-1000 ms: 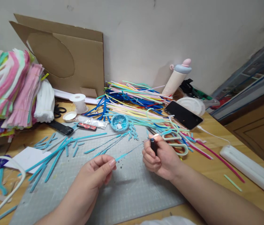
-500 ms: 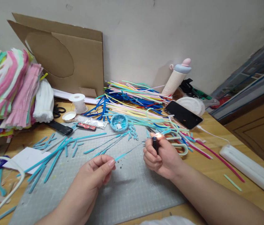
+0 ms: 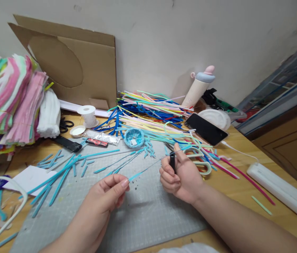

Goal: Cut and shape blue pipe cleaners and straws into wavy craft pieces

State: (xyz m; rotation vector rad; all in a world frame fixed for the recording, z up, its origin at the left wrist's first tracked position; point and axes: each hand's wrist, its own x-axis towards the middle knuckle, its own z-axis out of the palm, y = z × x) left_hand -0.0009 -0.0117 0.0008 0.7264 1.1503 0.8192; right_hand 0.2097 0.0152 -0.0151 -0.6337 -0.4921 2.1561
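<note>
My left hand [image 3: 110, 194] pinches one end of a thin light-blue pipe cleaner [image 3: 143, 171] between thumb and fingers, over a grey cutting mat [image 3: 143, 214]. The bare wire end of the pipe cleaner points up and right toward my right hand [image 3: 180, 175]. That hand is closed round a small black lighter [image 3: 172, 161], held upright, thumb raised off its top. No flame shows. Several cut blue pipe-cleaner pieces [image 3: 58, 172] lie on the mat to the left.
A heap of coloured pipe cleaners [image 3: 150, 116] and a small blue woven basket [image 3: 134, 137] lie behind the mat. Scissors [image 3: 199, 163], a black phone [image 3: 206, 129], a bottle [image 3: 198, 88], a thread spool [image 3: 88, 116], cardboard [image 3: 71, 63] and stacked fluffy bundles [image 3: 8, 98] surround it.
The lighter's flame, lit in both earlier frames, has gone out, and my right thumb has lifted off the lighter. My left hand and the pipe cleaner have barely moved.
</note>
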